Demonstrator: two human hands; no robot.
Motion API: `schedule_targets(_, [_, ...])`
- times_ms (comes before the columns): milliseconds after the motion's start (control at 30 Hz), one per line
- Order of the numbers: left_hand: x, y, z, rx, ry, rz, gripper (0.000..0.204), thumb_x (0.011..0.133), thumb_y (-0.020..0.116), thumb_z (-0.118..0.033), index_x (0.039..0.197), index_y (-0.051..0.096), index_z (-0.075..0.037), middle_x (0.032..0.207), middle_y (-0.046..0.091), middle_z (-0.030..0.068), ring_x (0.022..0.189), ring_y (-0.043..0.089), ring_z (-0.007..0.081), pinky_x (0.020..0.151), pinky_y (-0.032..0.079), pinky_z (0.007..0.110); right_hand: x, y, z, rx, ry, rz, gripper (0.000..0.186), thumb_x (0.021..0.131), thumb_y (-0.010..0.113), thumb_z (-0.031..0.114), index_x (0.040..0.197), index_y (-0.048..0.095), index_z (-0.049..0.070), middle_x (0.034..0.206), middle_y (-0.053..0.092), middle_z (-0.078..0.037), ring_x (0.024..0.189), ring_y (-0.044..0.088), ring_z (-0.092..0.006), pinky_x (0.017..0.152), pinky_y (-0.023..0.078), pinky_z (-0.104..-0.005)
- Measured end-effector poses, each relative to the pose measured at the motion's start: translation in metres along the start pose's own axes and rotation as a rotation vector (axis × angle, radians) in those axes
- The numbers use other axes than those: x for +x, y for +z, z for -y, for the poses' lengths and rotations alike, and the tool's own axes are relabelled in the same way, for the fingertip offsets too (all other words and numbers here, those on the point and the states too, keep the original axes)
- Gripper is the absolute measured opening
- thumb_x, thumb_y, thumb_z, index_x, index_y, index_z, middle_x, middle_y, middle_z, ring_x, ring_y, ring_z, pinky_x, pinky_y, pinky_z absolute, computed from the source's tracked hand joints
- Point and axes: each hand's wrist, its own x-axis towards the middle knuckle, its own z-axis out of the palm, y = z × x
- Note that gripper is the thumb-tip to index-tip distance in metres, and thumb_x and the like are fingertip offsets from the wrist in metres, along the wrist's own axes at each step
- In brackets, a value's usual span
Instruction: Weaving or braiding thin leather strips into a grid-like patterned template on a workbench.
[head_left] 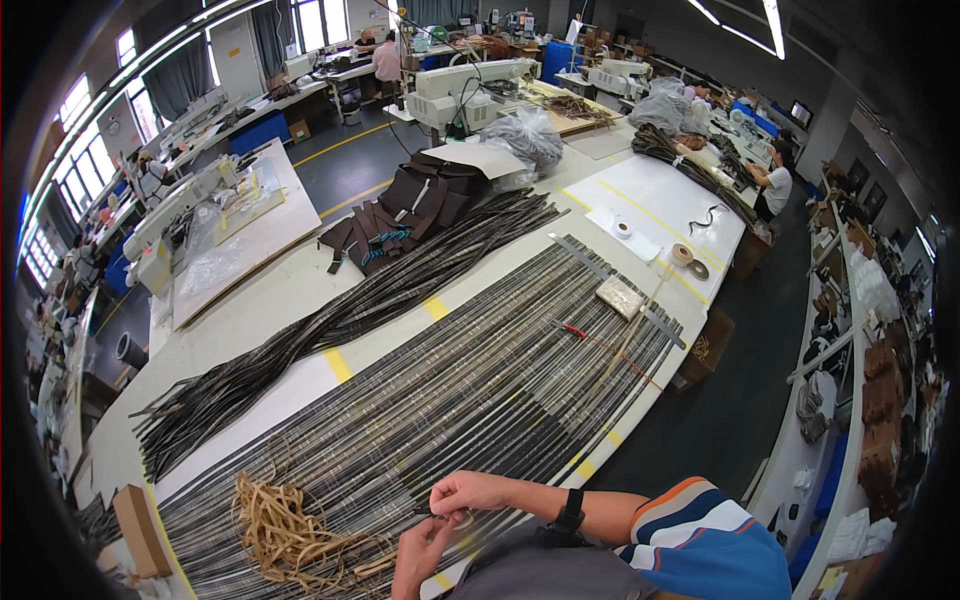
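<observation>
Close to the table's front edge, my right hand (470,492) is closed in a pinch, with its fingertips almost meeting those of my left hand (423,550). My left hand is also closed, thumb and fingers together. What they pinch is too small to make out; a bit of something thin and dark shows between them. Beneath both hands lies a wide sheet of long dark and grey strips (400,410) set side by side. A tangled heap of tan strips (275,520) rests on it, left of my left hand.
Behind the sheet lies a long bundle of loose dark strips (330,325), with a dark brown strapped bag (425,205) beyond. A metal bar (580,255), a wrapped light block (620,297), a red-handled tool (575,331) and tape rolls (683,254) lie at the far right.
</observation>
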Motion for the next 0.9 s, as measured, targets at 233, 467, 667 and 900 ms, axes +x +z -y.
schedule_targets(233, [-0.0009,0.0000,-0.0033,0.030,0.015,-0.011,0.027,0.087,0.063,-0.022,0.091,0.067,0.004,0.074,0.067,0.0074,0.070,0.061,0.0103,0.065,0.048,0.025,0.0000,-0.0007,-0.0005,0.005,0.009,0.002,0.015,0.089,0.060,0.017,0.088,0.060,0.002,0.074,0.058,-0.001,0.063,0.051,-0.0067,0.059,0.043,-0.0225])
schedule_targets(467, [-0.0011,-0.0001,-0.0037,0.024,0.019,-0.007,0.027,0.087,0.063,-0.021,0.091,0.066,0.005,0.075,0.067,0.0073,0.070,0.060,0.0103,0.065,0.048,0.025,-0.0005,-0.0001,-0.0001,-0.005,0.010,-0.007,0.015,0.089,0.060,0.016,0.088,0.059,0.001,0.074,0.058,-0.001,0.063,0.051,-0.0066,0.059,0.043,-0.0221])
schedule_targets(667, [-0.0009,-0.0002,-0.0024,0.017,0.005,-0.003,0.025,0.087,0.062,-0.019,0.091,0.066,0.005,0.076,0.067,0.0072,0.071,0.060,0.0102,0.066,0.048,0.025,-0.0002,0.0001,0.0002,-0.006,0.017,-0.007,0.015,0.089,0.060,0.016,0.088,0.059,0.001,0.074,0.058,-0.001,0.063,0.052,-0.0065,0.060,0.043,-0.0220])
schedule_targets(900, [0.0002,0.0000,-0.0021,0.029,0.010,0.001,0.022,0.086,0.060,-0.016,0.092,0.066,0.004,0.078,0.067,0.0071,0.072,0.061,0.0100,0.067,0.048,0.025,0.0002,-0.0015,-0.0007,-0.004,0.017,-0.005,0.015,0.089,0.060,0.016,0.088,0.059,0.002,0.074,0.058,-0.001,0.063,0.051,-0.0064,0.059,0.042,-0.0218])
